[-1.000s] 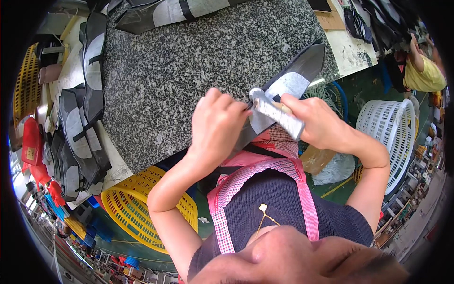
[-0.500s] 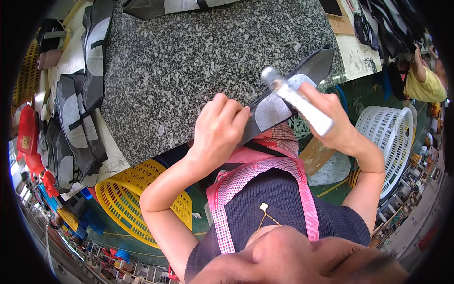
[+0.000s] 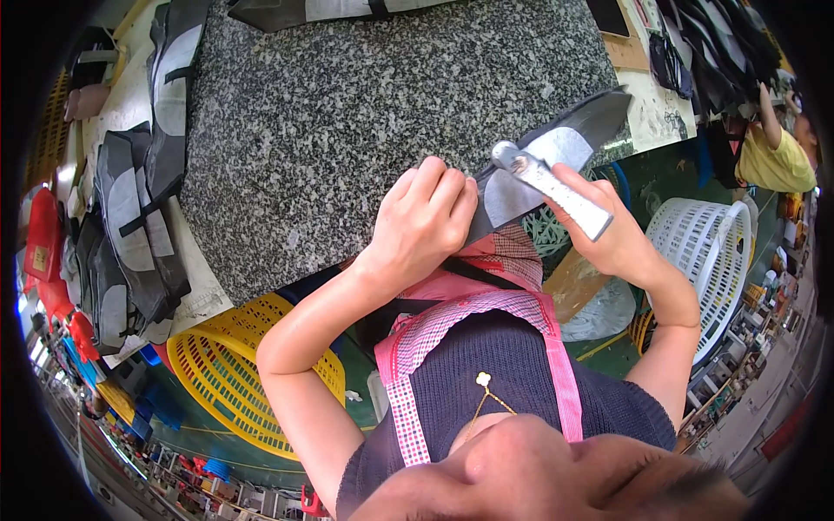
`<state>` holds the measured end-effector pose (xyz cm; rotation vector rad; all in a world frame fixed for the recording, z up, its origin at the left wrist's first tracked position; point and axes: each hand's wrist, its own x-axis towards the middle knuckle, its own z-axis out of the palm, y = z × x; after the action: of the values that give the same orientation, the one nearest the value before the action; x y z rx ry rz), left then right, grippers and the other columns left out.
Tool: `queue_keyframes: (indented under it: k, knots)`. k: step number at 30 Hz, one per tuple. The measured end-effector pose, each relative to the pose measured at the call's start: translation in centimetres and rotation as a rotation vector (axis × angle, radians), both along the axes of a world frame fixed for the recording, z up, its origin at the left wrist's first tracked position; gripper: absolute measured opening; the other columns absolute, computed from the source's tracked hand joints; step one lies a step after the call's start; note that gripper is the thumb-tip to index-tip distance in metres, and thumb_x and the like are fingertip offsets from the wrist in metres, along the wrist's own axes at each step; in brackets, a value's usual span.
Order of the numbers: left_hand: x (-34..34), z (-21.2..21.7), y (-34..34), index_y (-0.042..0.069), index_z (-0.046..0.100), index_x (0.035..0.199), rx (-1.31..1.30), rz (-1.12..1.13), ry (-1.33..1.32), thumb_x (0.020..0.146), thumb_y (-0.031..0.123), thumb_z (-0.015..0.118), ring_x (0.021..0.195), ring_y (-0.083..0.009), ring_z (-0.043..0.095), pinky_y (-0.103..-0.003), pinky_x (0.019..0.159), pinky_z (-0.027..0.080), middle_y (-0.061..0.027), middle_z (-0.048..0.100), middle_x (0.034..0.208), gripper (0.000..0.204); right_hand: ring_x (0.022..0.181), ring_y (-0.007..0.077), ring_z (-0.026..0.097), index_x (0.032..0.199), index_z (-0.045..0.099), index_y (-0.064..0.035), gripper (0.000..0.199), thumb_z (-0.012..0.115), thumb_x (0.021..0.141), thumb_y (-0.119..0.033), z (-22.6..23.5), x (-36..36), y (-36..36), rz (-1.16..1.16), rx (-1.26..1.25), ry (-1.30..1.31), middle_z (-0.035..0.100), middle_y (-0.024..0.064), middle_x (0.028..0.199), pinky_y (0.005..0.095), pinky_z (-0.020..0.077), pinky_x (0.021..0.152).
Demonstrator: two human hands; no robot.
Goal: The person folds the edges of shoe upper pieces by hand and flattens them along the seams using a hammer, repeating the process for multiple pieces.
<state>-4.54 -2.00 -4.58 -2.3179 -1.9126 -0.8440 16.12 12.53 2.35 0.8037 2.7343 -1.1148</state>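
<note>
My left hand [image 3: 426, 208] is closed on the near end of a long black flat piece [image 3: 604, 113] with pale grey patches, at the right front edge of the speckled stone slab [image 3: 347, 104]. The piece slants away to the far right, its pointed tip over the slab's right corner. In my right hand [image 3: 612, 234] is a hammer [image 3: 560, 191] with a pale, worn handle and a rounded metal head. The head lies over the piece between its two grey patches; whether it touches is hard to tell. My left fingertips are partly hidden.
Similar black-and-grey pieces [image 3: 130, 208] are piled left of the slab, and another [image 3: 339, 9] lies along its far edge. A yellow basket [image 3: 252, 373] stands below left, a white basket [image 3: 695, 239] at right. A person in yellow [image 3: 773, 161] is at far right.
My left hand and the black piece have shifted slightly to the right. The hammer head has come a little right and nearer me, its handle tilting flatter.
</note>
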Motion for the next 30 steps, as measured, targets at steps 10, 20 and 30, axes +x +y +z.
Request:
queue_keyframes:
  k: [10, 20, 30]
  knots:
    - [-2.3, 2.5, 0.3, 0.004, 0.072, 0.096, -0.343, 0.077, -0.296, 0.075, 0.009, 0.072, 0.087, -0.0222, 0.058, -0.037, 0.074, 0.048, -0.0039, 0.064, 0.095, 0.022, 0.073, 0.0488, 0.061, 0.105, 0.05, 0.0018, 0.016, 0.054, 0.092, -0.006, -0.6, -1.5, -0.7, 0.062, -0.14, -0.006, 0.06, 0.0267, 0.072, 0.0526, 0.0477, 0.061]
    - [-2.8, 1.9, -1.3, 0.006, 0.072, 0.092, -0.054, 0.029, 0.059, 0.078, 0.015, 0.068, 0.1, -0.0194, 0.056, -0.034, 0.082, 0.041, -0.0001, 0.061, 0.094, 0.018, 0.071, 0.0467, 0.064, 0.1, 0.045, 0.0006, 0.019, 0.058, 0.088, -0.007, -1.0, -2.4, -1.2, 0.17, -0.161, -0.033, 0.061, 0.0264, 0.071, 0.0535, 0.0485, 0.06]
    - [-3.5, 1.1, -2.5, 0.012, 0.074, 0.096, -0.043, 0.016, 0.098, 0.078, 0.021, 0.075, 0.09, -0.0155, 0.057, -0.033, 0.079, 0.039, 0.0052, 0.066, 0.092, 0.021, 0.071, 0.0489, 0.06, 0.098, 0.047, 0.0006, 0.016, 0.057, 0.094, -0.011, -1.2, -2.6, -1.8, 0.16, -0.189, -0.005, 0.058, 0.0257, 0.07, 0.0536, 0.0454, 0.059]
